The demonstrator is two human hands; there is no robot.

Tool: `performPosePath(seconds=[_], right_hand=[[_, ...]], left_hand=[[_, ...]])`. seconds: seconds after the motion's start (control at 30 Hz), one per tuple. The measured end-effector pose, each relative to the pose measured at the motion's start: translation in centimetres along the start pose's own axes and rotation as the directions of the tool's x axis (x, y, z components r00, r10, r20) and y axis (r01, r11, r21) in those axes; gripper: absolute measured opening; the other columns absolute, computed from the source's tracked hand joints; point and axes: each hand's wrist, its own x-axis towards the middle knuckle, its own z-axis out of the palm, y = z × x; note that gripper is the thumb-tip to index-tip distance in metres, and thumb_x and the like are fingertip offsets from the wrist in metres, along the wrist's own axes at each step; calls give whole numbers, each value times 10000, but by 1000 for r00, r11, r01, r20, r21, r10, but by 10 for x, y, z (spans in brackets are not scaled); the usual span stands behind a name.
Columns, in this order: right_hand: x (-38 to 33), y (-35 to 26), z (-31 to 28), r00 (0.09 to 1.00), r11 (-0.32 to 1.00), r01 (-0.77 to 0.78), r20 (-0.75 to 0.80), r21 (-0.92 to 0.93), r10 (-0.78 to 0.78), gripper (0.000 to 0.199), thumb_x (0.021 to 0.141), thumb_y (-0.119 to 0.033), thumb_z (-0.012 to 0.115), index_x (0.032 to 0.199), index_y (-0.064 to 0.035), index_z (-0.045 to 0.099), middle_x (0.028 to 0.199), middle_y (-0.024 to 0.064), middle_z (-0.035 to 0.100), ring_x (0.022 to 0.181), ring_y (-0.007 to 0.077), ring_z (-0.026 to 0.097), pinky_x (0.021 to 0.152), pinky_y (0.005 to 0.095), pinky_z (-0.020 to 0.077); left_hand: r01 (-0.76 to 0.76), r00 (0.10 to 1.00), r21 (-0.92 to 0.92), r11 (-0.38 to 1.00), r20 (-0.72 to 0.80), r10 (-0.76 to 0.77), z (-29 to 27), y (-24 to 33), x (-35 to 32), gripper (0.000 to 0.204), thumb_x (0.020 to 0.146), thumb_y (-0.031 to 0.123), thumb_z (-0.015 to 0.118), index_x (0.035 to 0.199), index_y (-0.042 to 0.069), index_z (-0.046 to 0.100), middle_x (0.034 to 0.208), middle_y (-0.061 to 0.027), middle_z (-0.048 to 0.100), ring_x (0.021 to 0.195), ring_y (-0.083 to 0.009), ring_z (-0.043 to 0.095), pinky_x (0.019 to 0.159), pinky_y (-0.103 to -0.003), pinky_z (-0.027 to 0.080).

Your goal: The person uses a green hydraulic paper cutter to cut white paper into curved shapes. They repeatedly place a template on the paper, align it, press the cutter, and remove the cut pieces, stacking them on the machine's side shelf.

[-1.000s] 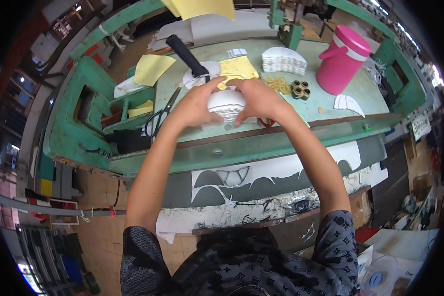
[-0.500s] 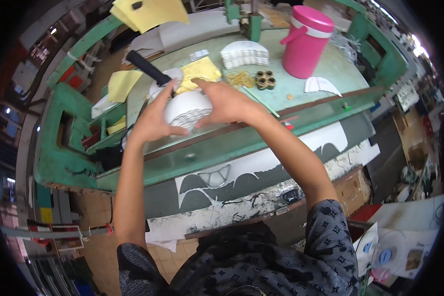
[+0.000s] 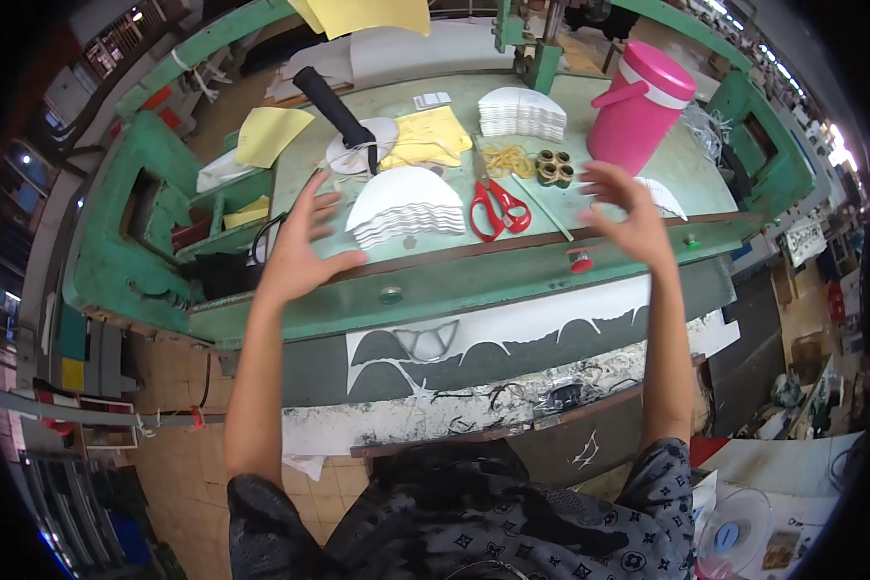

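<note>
A stack of white half-round sheets point(image 3: 406, 198) with wavy front edges lies on the green tabletop. Just left of it is my left hand point(image 3: 302, 244), fingers apart and holding nothing. My right hand point(image 3: 630, 215) hovers well to the right, over the front edge of the table, fingers spread and slightly curled, with nothing in it. Between the stack and that hand lie red-handled scissors point(image 3: 500, 209) and a thin pale green stick point(image 3: 543, 207). Partly behind the right hand is a thin white curved piece point(image 3: 663, 198).
Behind are a black-handled tool point(image 3: 336, 108) on a white disc, yellow papers point(image 3: 423, 135), yellow rubber bands point(image 3: 508, 160), small brown rolls point(image 3: 554, 168) and another white stack point(image 3: 522, 114). A pink jug point(image 3: 640, 108) stands back right. Red point(image 3: 580, 262) and green point(image 3: 391, 295) buttons line the front rail.
Both hands have let go of the white stack, which stays on the table. My right hand has moved away to the right, uncovering the scissors. The view has shifted a little.
</note>
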Motion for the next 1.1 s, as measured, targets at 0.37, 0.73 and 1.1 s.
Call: performPosePath(seconds=[0.37, 0.73, 1.1], right_hand=[[106, -86, 152, 872, 943, 204, 487, -263, -52, 1148, 680, -287, 966, 1557, 93, 332, 1503, 333, 499, 1346, 450, 560, 1141, 412, 467], [100, -85, 154, 898, 945, 169, 439, -280, -30, 1032, 637, -172, 963, 1507, 45, 453, 1282, 314, 677, 1239, 409, 650, 1073, 427, 517], [70, -80, 164, 956, 935, 89, 294, -344, 17, 976, 576, -51, 953, 1444, -10, 510, 1091, 325, 721, 1099, 466, 697, 954, 486, 575]], left_hand=[[-353, 916, 363, 862, 322, 239, 25, 38, 79, 1247, 599, 68, 952, 1653, 178, 293, 1456, -283, 589, 1302, -410, 628, 1054, -463, 529], [-149, 945, 429, 891, 326, 2, 32, 40, 76, 1205, 573, 95, 963, 1607, 129, 346, 1379, -275, 636, 1283, -421, 617, 1083, -451, 491], [21, 973, 477, 878, 192, -128, 30, 35, 57, 1271, 503, 128, 1009, 1606, 114, 377, 1387, -267, 626, 1211, -398, 651, 1046, -454, 513]])
